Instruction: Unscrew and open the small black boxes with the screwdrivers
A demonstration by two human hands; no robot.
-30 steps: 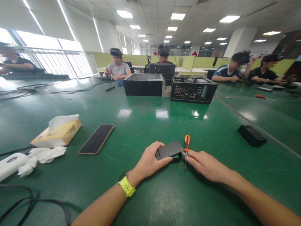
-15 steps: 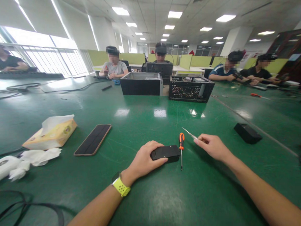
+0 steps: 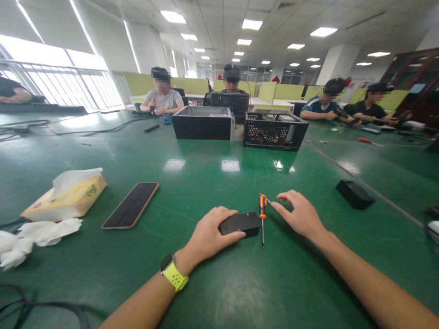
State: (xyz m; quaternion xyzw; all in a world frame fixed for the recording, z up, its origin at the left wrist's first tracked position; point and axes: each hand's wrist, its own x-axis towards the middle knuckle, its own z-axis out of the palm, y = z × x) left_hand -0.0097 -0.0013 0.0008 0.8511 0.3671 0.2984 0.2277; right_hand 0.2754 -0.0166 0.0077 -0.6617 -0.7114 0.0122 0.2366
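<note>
My left hand (image 3: 211, 234) is closed around the left end of a black box-shaped part (image 3: 246, 224) resting on the green table. Just right of this part lies a screwdriver (image 3: 263, 207) with an orange and black handle, its shaft pointing towards me. Beside its handle my right hand (image 3: 302, 212) is open, thumb and fingers apart. A slim pointed metal tool (image 3: 270, 202) lies by the thumb tip, partly hidden behind the screwdriver handle; whether the thumb still touches it is unclear.
A phone (image 3: 130, 206) and a tissue pack (image 3: 67, 197) lie left, near crumpled tissue (image 3: 49, 232) and cables (image 3: 47, 305). Another black part (image 3: 355, 194) sits right. Two computer cases (image 3: 204, 126) stand ahead; several people sit beyond. Another screwdriver (image 3: 366, 140) lies far right.
My right hand has moved left and down towards the screwdriver, and its fingers have spread from the slim metal tool. The left hand keeps its hold. The view has shifted slightly.
</note>
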